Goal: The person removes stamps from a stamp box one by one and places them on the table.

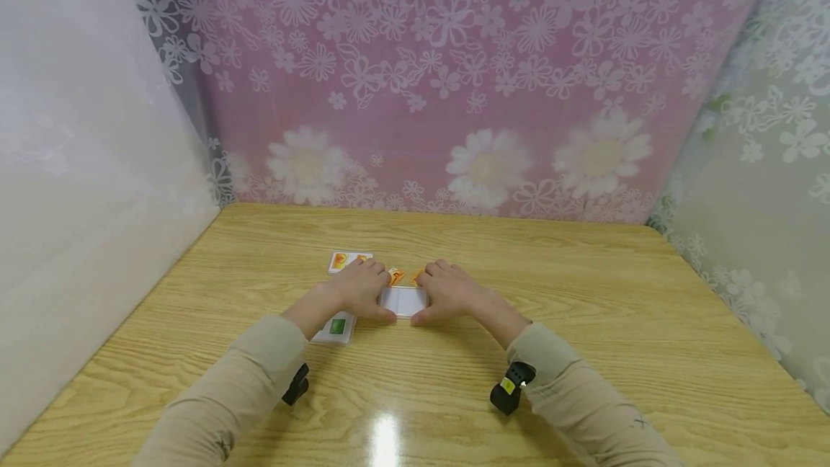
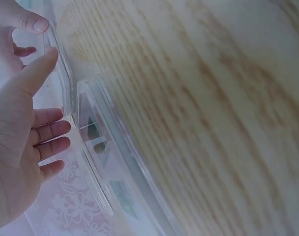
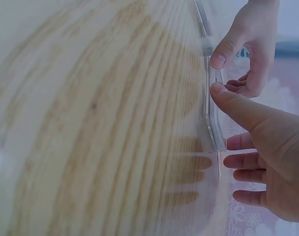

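Observation:
A flat, clear-rimmed plastic case [image 1: 403,301] with a white inside and a thin dividing line lies on the wooden table between both hands. My left hand [image 1: 364,288] holds its left end, the thumb at the near edge and the fingers toward the far side. On the right end, my right hand [image 1: 447,292] grips it in a mirrored way. The two thumbs come close together along the near edge in the right wrist view. Just beyond the case lie a small orange packet [image 1: 396,277] and an orange piece [image 1: 417,278], the latter partly covered by the right fingers.
A clear case with a green square [image 1: 338,326] sits left of the middle case, partly under the left wrist. Farther back, another clear case [image 1: 339,262] shows orange prints, partly hidden by the left fingers. Patterned sheets [image 1: 421,92] enclose the wooden table [image 1: 583,308].

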{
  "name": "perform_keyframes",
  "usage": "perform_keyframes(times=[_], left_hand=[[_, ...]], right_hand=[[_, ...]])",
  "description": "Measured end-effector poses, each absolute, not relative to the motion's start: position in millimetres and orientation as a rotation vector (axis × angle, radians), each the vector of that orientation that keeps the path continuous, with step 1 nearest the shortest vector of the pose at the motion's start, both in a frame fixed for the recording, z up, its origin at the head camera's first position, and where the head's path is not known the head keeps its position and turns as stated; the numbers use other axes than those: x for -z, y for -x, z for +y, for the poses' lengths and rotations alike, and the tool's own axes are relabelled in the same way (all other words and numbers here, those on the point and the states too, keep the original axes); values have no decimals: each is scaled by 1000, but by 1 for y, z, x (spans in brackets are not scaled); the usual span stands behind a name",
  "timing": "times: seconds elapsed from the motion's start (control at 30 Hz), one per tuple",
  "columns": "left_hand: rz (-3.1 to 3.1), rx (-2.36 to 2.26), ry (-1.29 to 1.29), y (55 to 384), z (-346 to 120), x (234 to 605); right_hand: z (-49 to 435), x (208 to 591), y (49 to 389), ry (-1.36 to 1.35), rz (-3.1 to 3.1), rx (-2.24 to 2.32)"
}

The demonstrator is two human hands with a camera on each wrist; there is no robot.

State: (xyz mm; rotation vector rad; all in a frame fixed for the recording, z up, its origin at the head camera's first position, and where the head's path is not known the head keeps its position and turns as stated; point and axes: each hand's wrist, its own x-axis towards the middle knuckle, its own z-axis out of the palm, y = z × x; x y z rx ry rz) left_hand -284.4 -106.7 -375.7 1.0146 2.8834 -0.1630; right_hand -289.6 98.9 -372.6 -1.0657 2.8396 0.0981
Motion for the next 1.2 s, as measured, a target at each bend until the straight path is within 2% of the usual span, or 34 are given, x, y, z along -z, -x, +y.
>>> perform_keyframes(times=[0.77,1.2], left_hand=[[2869,125,-989,281,-103,374],[2894,252,-987,279,-101,374]], right_hand=[[99,375,291,1067,2837,-51],[96,376,290,1055,2846,-70]])
